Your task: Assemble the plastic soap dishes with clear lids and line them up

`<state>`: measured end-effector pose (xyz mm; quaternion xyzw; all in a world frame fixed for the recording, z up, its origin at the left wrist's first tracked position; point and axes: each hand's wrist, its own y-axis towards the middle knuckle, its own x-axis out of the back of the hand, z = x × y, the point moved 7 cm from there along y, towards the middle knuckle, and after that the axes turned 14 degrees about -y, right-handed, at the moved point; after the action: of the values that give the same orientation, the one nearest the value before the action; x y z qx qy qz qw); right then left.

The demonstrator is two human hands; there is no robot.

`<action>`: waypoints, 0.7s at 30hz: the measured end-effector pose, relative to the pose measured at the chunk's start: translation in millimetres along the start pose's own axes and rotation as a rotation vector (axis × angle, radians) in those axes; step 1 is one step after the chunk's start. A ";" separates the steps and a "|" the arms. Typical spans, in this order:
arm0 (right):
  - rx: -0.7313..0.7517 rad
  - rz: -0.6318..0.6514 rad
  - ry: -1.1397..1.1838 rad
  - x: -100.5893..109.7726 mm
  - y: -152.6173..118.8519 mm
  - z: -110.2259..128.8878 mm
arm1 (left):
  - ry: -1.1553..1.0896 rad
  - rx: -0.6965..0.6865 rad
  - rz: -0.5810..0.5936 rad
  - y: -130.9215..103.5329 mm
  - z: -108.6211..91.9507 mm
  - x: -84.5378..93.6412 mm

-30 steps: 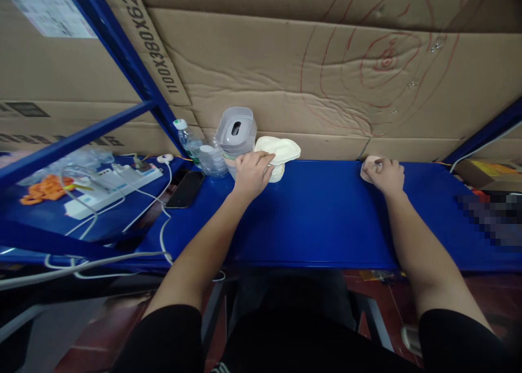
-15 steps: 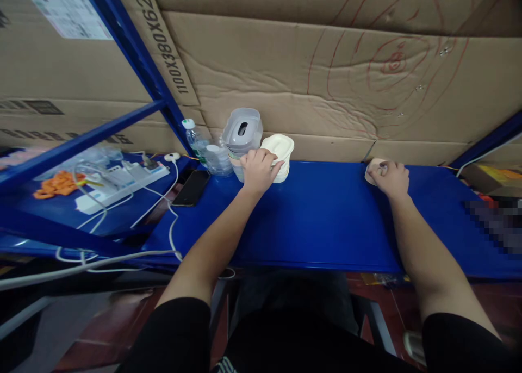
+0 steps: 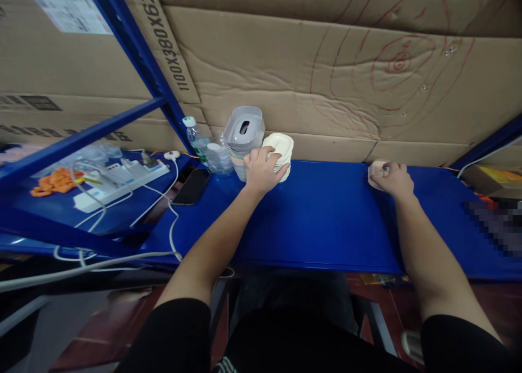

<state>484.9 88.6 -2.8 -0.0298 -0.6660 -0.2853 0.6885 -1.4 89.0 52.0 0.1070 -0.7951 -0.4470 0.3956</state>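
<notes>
My left hand point(image 3: 261, 169) is at the front of a stack of cream-coloured rounded-square lids point(image 3: 281, 142), its curled fingers and thumb gripping the edge. Just left of it stands a stack of small plastic containers point(image 3: 237, 163), topped by a grey translucent one point(image 3: 244, 127) with a dark oval slot. Far to the right, my right hand point(image 3: 395, 180) has its fingers closed on a pale pink rounded lid point(image 3: 375, 178) at the back of the blue shelf. Its fingers cover part of that piece.
Clear plastic cups point(image 3: 219, 158), a bottle point(image 3: 196, 136) and a black phone point(image 3: 191, 186) lie left of the containers. A white power strip point(image 3: 93, 196), cables and an orange bundle point(image 3: 55, 181) sit farther left. Cardboard point(image 3: 285, 68) backs the blue shelf point(image 3: 322, 215).
The view has shifted slightly. My right hand sits a little farther right on the pale pink lid, which shows more. My left hand stays at the cream lids.
</notes>
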 end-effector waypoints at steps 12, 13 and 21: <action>0.731 0.130 0.277 28.3 -60.0 101.4 | -0.087 -0.115 0.070 -16.5 -28.8 5.4; 0.719 0.110 0.288 32.5 -61.5 103.9 | -0.093 -0.126 0.075 -17.4 -30.5 4.8; 0.484 -0.225 0.726 69.1 -74.0 99.9 | -0.110 -0.267 0.034 -23.0 -40.6 1.8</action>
<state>359.5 44.4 47.8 0.3067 -0.4280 -0.1866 0.8294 22.6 49.3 46.3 0.0154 -0.7508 -0.5473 0.3695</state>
